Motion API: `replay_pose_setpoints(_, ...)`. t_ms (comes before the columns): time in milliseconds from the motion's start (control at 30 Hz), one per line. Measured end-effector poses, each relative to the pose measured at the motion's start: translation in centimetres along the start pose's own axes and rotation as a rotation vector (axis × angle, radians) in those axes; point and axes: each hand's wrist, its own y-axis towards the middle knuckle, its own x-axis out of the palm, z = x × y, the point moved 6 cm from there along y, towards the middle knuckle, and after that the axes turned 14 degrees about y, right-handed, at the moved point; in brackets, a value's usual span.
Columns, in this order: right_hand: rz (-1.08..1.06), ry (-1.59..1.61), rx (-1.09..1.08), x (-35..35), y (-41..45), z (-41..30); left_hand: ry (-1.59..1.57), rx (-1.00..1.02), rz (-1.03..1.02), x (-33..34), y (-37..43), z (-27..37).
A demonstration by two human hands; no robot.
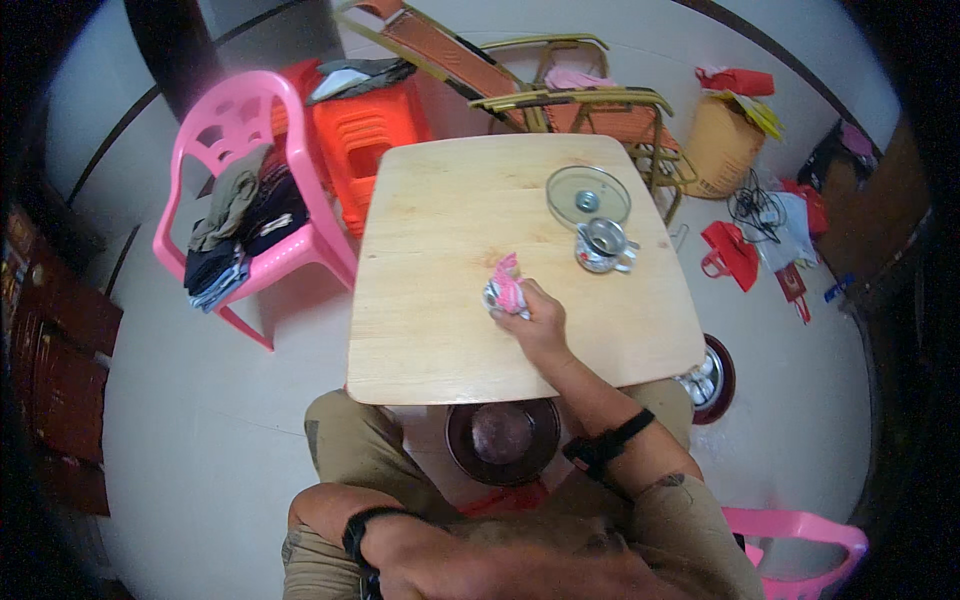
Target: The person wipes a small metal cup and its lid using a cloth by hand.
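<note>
My right hand (541, 319) grips a crumpled pink-and-white cloth (510, 291) above the middle of the pale wooden table (427, 330). At the cloth's left side shows a small pale, shiny part; whether it is a separate object I cannot tell. Beyond that hand, to the right, stands a small patterned pot (596, 259) with a metal strainer (606, 235) in its mouth. A round glass lid (570, 193) with a metal knob lies behind it. My left hand (420, 559) is low against my body, away from the table, its fingers not clearly visible.
A dark brown basin (459, 450) sits on the floor between my legs. To the right, another basin (726, 379) holds shiny items. Folded clothes (255, 206) lie on a pink plastic chair (330, 244). Red stools (367, 135) and a folding recliner (450, 56) stand behind; red bags (731, 251) lie right.
</note>
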Motion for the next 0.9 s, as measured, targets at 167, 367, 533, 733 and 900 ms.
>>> replay_pose_setpoints(167, -0.008, -0.087, -0.066, -0.4, -0.1, -0.4, -0.411, -0.059, 0.137, 2.1, 1.4, -0.2)
replay_pose_setpoints(367, -0.035, -0.142, -0.043, 0.1, -0.3, -1.1, -0.010, -0.311, 0.035, -0.7, -1.1, 2.4)
replay_pose_setpoints(533, -0.038, -0.100, -0.042, 0.4, -0.2, -0.6, 0.880, -0.033, -0.305, -2.3, -2.6, 4.2)
replay_pose_setpoints(733, -0.061, -0.116, -0.066, 0.3, -0.1, -0.6, 1.269, 0.049, -0.180, -1.0, -1.4, 6.8)
replay_pose_setpoints(900, -0.055, -0.090, -0.041, 0.4, -0.1, -0.5, 1.360, 0.034, -0.045, 0.2, -1.5, 7.3)
